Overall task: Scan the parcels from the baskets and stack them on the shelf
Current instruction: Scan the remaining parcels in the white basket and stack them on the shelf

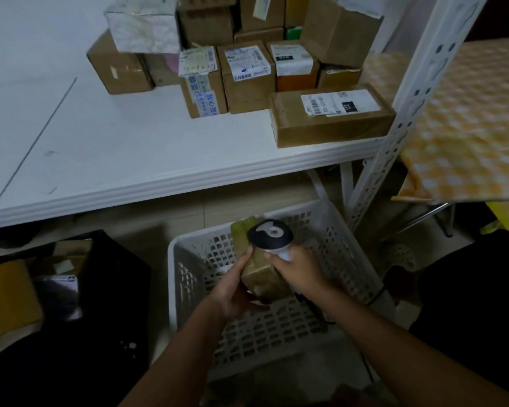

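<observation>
Scanning looks underway: above the white basket (347, 259), left hand (232, 292) grips a brown parcel (265, 277) while right hand (297, 268) clasps the scanner (269, 235) over it; next, I judge, lifting it to the shelf (130, 160) beside the stacked boxes (247, 74)

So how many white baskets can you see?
1. The white basket sits on the floor below the shelf, under both hands; others may be hidden in the dark left side.

Brown taped parcel (265, 274) tilted above white basket (350, 254), labelled boxes (247, 77) stacked on shelf (130, 160)
</observation>
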